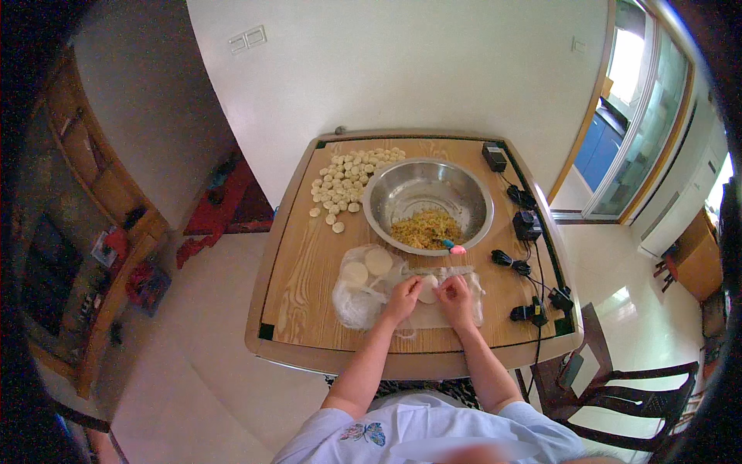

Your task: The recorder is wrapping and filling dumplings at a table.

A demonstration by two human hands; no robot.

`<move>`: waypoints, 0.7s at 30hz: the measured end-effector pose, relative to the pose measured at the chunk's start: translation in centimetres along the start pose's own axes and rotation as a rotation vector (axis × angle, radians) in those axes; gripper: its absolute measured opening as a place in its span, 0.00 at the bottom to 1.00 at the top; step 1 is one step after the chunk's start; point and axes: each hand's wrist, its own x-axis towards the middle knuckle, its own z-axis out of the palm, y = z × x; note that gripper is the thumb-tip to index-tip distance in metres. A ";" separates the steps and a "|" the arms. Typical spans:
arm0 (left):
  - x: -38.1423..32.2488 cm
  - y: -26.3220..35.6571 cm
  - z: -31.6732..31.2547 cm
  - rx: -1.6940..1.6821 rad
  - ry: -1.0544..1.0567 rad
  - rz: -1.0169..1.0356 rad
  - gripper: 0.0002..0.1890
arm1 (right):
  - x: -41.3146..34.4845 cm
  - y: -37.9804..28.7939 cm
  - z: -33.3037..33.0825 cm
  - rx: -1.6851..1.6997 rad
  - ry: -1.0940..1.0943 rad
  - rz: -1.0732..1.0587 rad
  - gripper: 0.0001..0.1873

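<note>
A round white dough wrapper (428,292) lies between my hands at the front of the table. My left hand (404,297) pinches its left edge, and my right hand (455,298) has its fingers closed at the right edge. Under them is a pale cloth or sheet (426,320). To the left, a clear plastic bag (355,308) carries several round wrappers (378,262). Just beyond my hands stands a wide stainless steel bowl (374,223). Chopped yellowish filling (423,228) fills its near part, and a utensil with a blue and pink handle (457,249) rests on the rim.
Many small pale dough pieces (348,180) cover the table's back left. Black power adapters (526,225) and coiled cables (510,262) line the right side of the wooden table (304,278). A dark wooden chair (626,400) stands at the right. Behind the table is a white wall (406,69).
</note>
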 end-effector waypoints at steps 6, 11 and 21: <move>-0.3 1.0 -0.4 -0.233 -0.051 0.054 0.11 | 0.3 -1.1 0.3 0.033 -0.018 0.001 0.05; -0.8 3.0 -0.3 -0.023 -0.021 -0.047 0.10 | -0.1 -0.2 0.5 0.243 -0.067 0.169 0.03; -0.4 1.0 0.3 -0.008 0.061 -0.018 0.09 | -0.1 -0.6 0.3 0.242 -0.011 0.125 0.02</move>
